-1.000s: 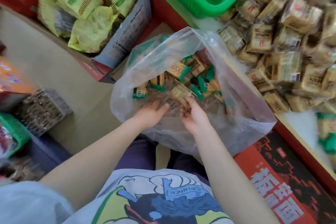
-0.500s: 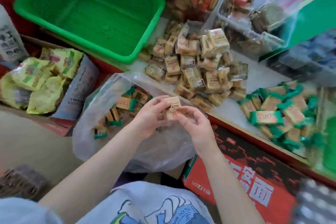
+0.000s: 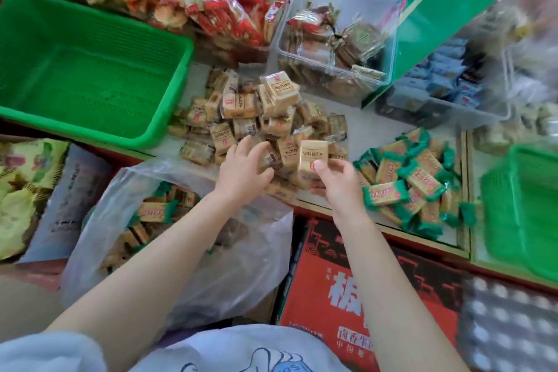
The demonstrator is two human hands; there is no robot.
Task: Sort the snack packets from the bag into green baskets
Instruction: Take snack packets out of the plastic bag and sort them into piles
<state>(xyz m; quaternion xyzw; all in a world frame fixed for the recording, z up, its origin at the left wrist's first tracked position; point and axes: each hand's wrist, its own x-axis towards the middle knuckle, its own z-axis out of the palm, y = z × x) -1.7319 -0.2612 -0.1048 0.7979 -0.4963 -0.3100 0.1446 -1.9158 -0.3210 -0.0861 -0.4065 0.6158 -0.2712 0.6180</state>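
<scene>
My right hand [image 3: 337,181] pinches a tan snack packet [image 3: 312,157] just above the near edge of a heap of tan packets [image 3: 256,112] on the counter. My left hand [image 3: 243,167] hovers over the same heap with its fingers spread and nothing in them. A clear plastic bag [image 3: 211,266] with green-ended and tan packets sags below my left forearm. An empty green basket [image 3: 90,69] stands at the left. A second green basket [image 3: 522,205] stands at the right edge. A pile of green-ended packets [image 3: 413,184] lies right of my right hand.
Red-wrapped snacks [image 3: 229,0] are heaped at the back, beside a clear bin [image 3: 332,39] of brown packets and a green box [image 3: 447,9]. A red carton [image 3: 347,281] lies below the counter edge. Yellow-green bags [image 3: 27,190] fill a box at the left.
Both hands rose out of the bag with a tan packet and moved forward over the tan heap. My left hand let go of it; my right hand keeps it.
</scene>
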